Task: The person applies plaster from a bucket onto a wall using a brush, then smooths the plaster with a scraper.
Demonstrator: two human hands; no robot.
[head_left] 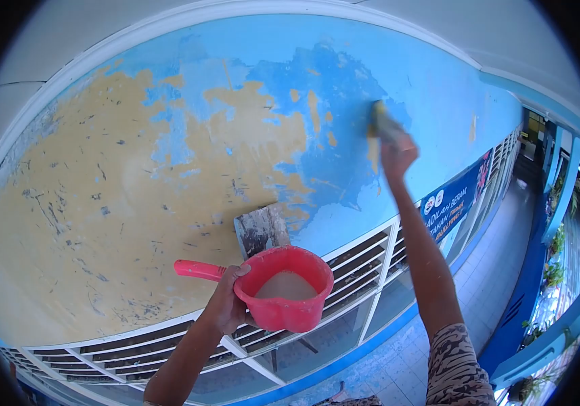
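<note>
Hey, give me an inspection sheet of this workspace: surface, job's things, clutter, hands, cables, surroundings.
Surface: wall patchy tan and blue, with dark scuffs on the tan and a darker blue area near the right hand.
Job's things: red pot with pale contents; scraper stained, jutting up behind the pot; tool blurred, type unclear.
Clutter: nothing seen.
Hands: left grips the pot beside its handle; right holds the tool at the wall, contact unclear.
Cables: nothing seen.
Surroundings: slatted windows below the wall, blue banner, tiled walkway, plants.
</note>
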